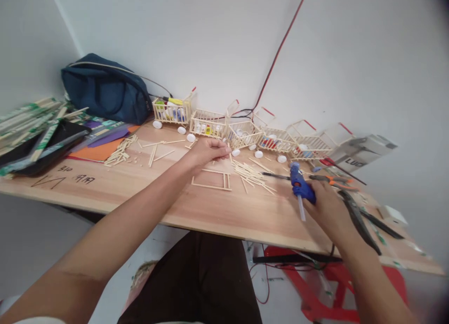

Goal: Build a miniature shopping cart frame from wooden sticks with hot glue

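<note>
My left hand (209, 151) hovers over the wooden table (217, 212), fingers pinched together near a thin stick above a flat rectangular stick frame (211, 180). What the fingers hold is too small to name. My right hand (324, 205) grips a blue glue gun (300, 187) near the table's right side, a white glue stick poking out of its back. A heap of loose sticks (253, 173) lies between both hands.
Several small stick carts (242, 130) with white wheels stand along the wall. A dark blue bag (107, 92) sits at the back left by stacked sheets (42, 137). Pliers and cutters (345, 183) lie at right. A red stool (315, 291) stands below.
</note>
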### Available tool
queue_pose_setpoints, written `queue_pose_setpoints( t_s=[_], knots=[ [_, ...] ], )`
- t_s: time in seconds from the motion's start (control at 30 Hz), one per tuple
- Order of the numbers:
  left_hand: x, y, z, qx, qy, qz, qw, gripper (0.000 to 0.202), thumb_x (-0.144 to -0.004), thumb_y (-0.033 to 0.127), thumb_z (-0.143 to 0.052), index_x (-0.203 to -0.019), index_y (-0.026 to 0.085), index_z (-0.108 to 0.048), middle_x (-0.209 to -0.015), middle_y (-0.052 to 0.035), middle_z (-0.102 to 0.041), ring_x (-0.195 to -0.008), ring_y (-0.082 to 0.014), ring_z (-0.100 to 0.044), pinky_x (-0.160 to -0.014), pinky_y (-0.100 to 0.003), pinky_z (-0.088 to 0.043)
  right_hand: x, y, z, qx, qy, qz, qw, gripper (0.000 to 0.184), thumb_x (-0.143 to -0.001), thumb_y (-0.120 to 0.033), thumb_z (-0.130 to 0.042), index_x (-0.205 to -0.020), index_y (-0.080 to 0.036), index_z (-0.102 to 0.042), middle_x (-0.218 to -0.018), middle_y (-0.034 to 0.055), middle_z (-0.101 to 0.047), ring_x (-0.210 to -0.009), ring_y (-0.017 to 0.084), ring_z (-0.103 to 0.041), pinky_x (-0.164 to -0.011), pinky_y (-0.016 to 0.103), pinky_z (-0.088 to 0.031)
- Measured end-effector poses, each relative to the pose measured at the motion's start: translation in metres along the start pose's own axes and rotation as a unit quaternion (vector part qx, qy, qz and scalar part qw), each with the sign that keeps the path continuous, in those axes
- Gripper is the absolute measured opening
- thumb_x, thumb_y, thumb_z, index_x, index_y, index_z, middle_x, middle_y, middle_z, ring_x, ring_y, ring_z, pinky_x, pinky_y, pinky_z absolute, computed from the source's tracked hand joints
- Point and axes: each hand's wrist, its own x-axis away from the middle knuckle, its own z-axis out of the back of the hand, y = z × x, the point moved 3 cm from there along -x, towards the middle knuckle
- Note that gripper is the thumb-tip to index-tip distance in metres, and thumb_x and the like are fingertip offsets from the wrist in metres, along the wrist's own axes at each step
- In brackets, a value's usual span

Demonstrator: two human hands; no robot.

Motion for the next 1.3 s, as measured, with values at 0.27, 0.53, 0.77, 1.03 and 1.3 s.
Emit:
queue_pose_setpoints(
  t_s=[0.27, 0.53, 0.77, 1.03, 1.3],
  knots=[
    [-0.002, 0.0, 0.0, -0.003, -0.014, 0.009, 1.0, 0.042, -0.051, 0.043, -0.09, -0.067, 0.011, -0.068, -0.064, -0.0018, -0.066, -0.057, -0.007, -0.052, -0.06, -0.023, -0.038, 0.024, 0.058, -0.013, -0.006, -0.081, -0.071, 0.994, 0.037, -0.084, -0.045, -0.054, -0.106, -0.017, -0.064, -0.099, 0.0155, -0.065, -0.092, 0.031, -0.063, -0.084, 0.043, -0.05],
    [0.0, 0.003, 0.0, -0.009, -0.005, 0.02, 1.0, 0.042, -0.049, 0.043, -0.091, -0.068, 0.012, -0.07, -0.065, -0.0021, -0.068, -0.058, -0.0081, -0.054, -0.063, -0.024, -0.041, 0.023, 0.073, -0.014, -0.042, -0.09, -0.057, 0.993, 0.041, -0.081, -0.047, -0.056, -0.108, -0.019, -0.067, -0.108, 0.0154, -0.067, -0.101, 0.031, -0.065, -0.089, 0.043, -0.051],
    [0.001, 0.005, 0.0, -0.009, -0.01, 0.02, 1.0, 0.043, -0.048, 0.044, -0.092, -0.066, 0.012, -0.069, -0.065, -0.0021, -0.067, -0.06, -0.0086, -0.055, -0.063, -0.025, -0.041, 0.04, 0.037, 0.022, 0.048, -0.018, -0.098, 0.994, 0.034, -0.085, -0.047, -0.053, -0.097, -0.018, -0.067, -0.101, 0.0155, -0.069, -0.097, 0.031, -0.063, -0.085, 0.043, -0.048],
    [0.0, 0.004, 0.0, -0.023, -0.007, 0.02, 1.0, 0.041, -0.049, 0.044, -0.09, -0.067, 0.013, -0.069, -0.067, -0.0029, -0.068, -0.06, -0.0086, -0.054, -0.063, -0.025, -0.041, 0.055, -0.041, 0.017, 0.068, -0.179, -0.232, 0.954, 0.037, -0.093, -0.05, -0.042, -0.075, -0.023, -0.059, -0.073, 0.008, -0.069, -0.072, 0.025, -0.065, -0.057, 0.03, -0.034],
    [0.0, 0.001, 0.0, -0.052, -0.036, -0.006, 0.998, 0.037, -0.058, 0.045, -0.085, -0.068, 0.013, -0.07, -0.068, -0.0027, -0.067, -0.061, -0.0085, -0.052, -0.059, -0.023, -0.038, 0.055, -0.032, 0.022, 0.044, -0.159, -0.199, 0.966, 0.046, -0.088, -0.06, -0.044, -0.063, -0.024, -0.058, -0.059, 0.0084, -0.066, -0.056, 0.027, -0.063, -0.049, 0.032, -0.033]
  ],
)
